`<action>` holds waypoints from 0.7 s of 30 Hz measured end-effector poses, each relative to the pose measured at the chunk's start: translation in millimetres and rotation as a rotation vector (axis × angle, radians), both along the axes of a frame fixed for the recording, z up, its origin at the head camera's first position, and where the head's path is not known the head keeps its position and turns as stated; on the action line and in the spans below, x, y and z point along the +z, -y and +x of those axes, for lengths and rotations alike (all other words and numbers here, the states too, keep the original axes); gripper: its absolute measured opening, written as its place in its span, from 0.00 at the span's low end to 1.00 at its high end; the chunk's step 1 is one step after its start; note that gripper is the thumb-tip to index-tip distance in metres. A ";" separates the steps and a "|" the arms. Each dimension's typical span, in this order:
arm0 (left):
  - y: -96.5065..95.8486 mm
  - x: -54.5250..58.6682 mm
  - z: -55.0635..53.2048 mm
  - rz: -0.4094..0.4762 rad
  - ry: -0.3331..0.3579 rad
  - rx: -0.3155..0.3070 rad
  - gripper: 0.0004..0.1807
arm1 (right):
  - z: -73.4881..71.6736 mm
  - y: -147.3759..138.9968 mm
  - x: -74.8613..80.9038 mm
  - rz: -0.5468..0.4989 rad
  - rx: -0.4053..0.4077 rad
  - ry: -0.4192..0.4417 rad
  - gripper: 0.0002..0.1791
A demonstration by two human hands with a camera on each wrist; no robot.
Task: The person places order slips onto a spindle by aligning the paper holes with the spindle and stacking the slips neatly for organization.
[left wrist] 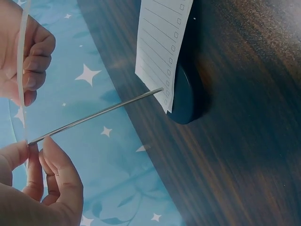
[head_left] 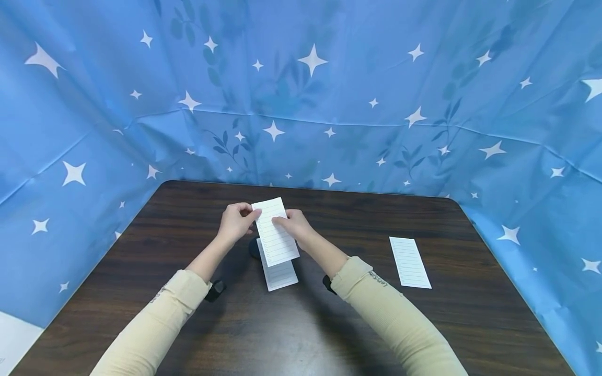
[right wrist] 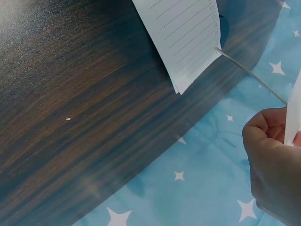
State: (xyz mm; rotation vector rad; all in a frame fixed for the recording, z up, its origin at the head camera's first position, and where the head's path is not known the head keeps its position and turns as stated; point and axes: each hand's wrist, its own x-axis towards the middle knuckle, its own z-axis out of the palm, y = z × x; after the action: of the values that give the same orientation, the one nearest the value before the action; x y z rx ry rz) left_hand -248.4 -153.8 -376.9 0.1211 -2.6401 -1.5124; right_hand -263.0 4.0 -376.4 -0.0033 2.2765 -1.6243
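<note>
My left hand (head_left: 236, 222) pinches the left edge of a white lined paper slip (head_left: 277, 237). Across the same slip lies the thumb of my right hand (head_left: 296, 225), its fingers curled beneath. A thin metal spike (left wrist: 96, 114) rises from a round dark base (left wrist: 186, 94) and meets the held slip beside my left fingertips; whether it passes through, I cannot tell. Lower on the spike, near the base, sit lined slips with checkboxes (right wrist: 188, 42), their edges doubled. In the head view the held slip partly hides these lower slips (head_left: 281, 277) and the base (head_left: 254, 249).
Another lined slip (head_left: 410, 263) lies flat on the dark wooden table (head_left: 470, 313) to the right. Beyond the table's far edge hangs a blue curtain (head_left: 357, 78) with white stars. A tiny white speck (right wrist: 68, 119) lies on the wood.
</note>
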 end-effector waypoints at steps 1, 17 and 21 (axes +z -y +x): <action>-0.2 0.4 -0.1 -0.003 -0.002 -0.005 0.12 | -0.1 -0.2 -0.1 0.002 -0.003 0.000 0.17; 8.0 -0.8 -5.9 0.215 0.162 -0.005 0.18 | -1.5 0.1 -3.0 0.025 -0.003 -0.009 0.16; 7.5 0.8 -5.4 0.214 0.143 0.013 0.17 | -1.4 -0.1 -2.7 0.029 0.000 -0.014 0.17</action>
State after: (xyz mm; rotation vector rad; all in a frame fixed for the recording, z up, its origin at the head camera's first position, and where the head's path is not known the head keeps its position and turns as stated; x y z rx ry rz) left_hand -253.8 -161.3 -376.0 0.2714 -2.5665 -1.8432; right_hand -264.3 4.0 -379.2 -0.0071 2.3100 -1.5965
